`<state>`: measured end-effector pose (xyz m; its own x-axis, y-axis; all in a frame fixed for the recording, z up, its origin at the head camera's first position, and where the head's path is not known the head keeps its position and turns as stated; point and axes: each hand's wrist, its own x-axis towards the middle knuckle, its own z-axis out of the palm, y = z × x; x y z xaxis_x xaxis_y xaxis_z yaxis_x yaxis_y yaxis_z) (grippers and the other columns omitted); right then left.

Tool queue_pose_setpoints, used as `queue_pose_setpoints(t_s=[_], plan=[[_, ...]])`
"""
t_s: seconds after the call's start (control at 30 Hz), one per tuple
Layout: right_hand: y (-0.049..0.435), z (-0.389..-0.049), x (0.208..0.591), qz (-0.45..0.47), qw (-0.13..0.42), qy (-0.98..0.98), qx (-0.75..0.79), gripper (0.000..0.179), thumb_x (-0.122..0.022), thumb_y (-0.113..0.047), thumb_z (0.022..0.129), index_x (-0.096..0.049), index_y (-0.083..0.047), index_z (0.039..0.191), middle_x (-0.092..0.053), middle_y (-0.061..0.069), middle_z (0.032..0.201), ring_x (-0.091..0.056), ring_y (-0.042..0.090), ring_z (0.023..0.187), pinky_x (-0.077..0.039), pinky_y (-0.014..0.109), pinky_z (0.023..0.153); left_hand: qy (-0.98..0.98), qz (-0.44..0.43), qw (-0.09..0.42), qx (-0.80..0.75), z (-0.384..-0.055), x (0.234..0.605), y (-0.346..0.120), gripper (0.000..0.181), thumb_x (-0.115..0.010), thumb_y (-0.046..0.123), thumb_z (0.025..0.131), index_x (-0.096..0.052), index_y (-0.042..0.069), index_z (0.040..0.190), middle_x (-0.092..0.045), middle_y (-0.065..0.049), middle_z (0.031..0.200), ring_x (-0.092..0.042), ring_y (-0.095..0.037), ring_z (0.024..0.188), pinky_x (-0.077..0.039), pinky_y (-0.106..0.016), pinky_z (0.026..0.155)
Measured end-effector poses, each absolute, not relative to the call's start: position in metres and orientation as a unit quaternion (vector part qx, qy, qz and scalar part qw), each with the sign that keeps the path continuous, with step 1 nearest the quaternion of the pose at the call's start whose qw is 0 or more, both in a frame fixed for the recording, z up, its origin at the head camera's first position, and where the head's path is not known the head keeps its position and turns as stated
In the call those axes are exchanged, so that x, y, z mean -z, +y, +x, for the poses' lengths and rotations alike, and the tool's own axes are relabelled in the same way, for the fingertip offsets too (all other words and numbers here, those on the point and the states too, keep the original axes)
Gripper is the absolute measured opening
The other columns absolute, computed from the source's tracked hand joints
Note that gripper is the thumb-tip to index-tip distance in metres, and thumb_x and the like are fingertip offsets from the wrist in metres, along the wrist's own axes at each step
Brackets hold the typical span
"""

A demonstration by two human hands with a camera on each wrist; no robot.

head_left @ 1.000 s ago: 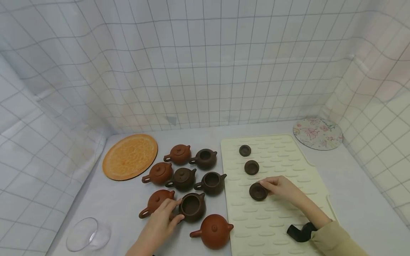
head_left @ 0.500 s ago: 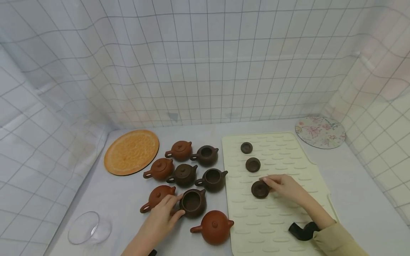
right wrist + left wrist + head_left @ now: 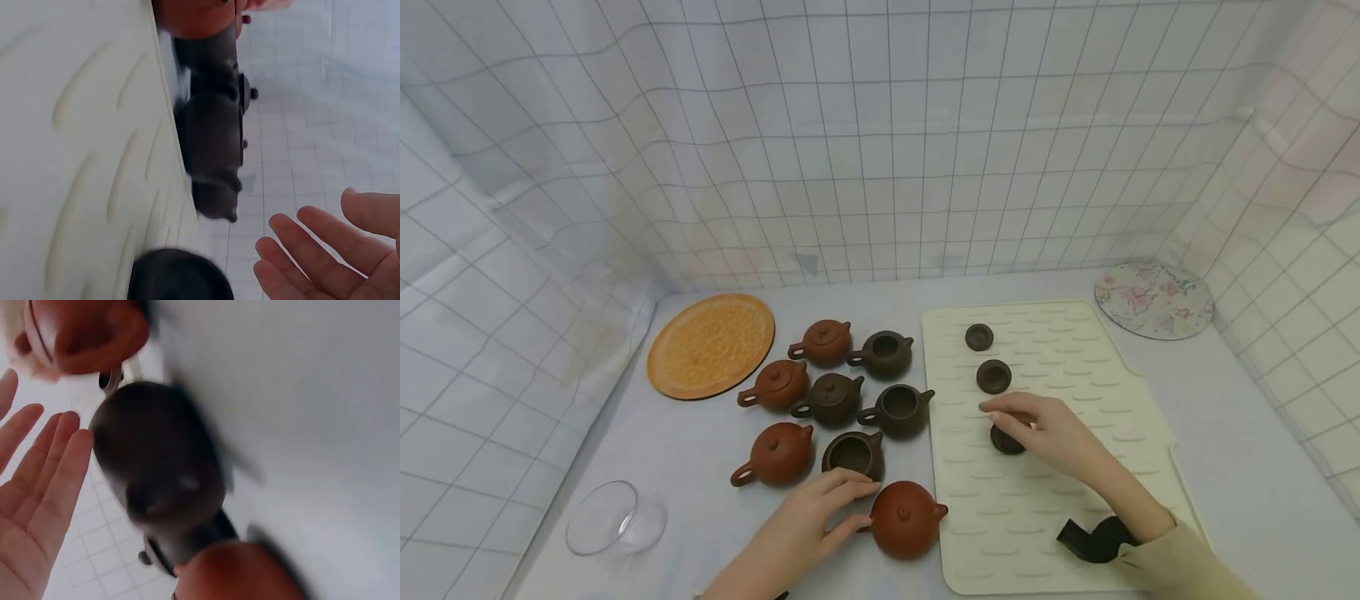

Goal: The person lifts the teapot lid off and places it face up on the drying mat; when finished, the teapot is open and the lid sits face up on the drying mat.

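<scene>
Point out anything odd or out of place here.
Three dark teapots stand uncovered, while what look like their lids lie in a row on the mat. I see nothing spilled or broken.

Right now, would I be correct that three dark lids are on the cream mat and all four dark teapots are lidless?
No: the head view shows one dark teapot lidded, three dark teapots lidless. Three dark lids are on the cream mat.

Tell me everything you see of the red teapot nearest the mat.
The red teapot looks like matte clay, with a rounded body and a small knob on top; its lid seems to be on. It stands upright on the white table, its short spout pointing toward the cream mat. The left hand covers most of its handle; whether fingers touch it is unclear.
</scene>
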<state>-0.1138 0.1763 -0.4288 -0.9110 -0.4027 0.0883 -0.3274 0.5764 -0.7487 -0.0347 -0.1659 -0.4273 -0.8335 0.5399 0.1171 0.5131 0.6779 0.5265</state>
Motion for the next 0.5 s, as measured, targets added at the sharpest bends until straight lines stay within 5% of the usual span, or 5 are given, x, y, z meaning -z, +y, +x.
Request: queue_pose_setpoints(t_s=[0.3, 0.5], plan=[[0.122, -0.084, 0.428, -0.369, 0.075, 0.815, 0.442, 0.025, -0.062, -0.026, 0.098, -0.070, -0.016, 0.119, -0.071, -0.004, 0.117, -0.067, 0.010, 0.107, -0.055, 0.028, 0.090, 0.914, 0.246, 0.142, -0.290, -0.033, 0.432, -0.160, 0.041, -0.068, 0.031, 0.093, -0.061, 0.019, 0.132, -0.061, 0.006, 0.122, -0.060, -0.004, 0.099, -0.056, -0.027, 0.086], [0.100, -0.075, 0.436, -0.425, 0.092, 0.786, 0.440, 0.026, -0.065, -0.024, 0.096, -0.070, -0.014, 0.120, -0.071, -0.004, 0.117, -0.066, 0.007, 0.108, -0.055, 0.025, 0.089, 0.910, 0.243, 0.152, -0.299, -0.035, 0.436, -0.160, 0.043, -0.069, 0.028, 0.093, -0.061, 0.015, 0.133, -0.063, 0.005, 0.120, -0.058, -0.001, 0.096, -0.055, -0.023, 0.082]])
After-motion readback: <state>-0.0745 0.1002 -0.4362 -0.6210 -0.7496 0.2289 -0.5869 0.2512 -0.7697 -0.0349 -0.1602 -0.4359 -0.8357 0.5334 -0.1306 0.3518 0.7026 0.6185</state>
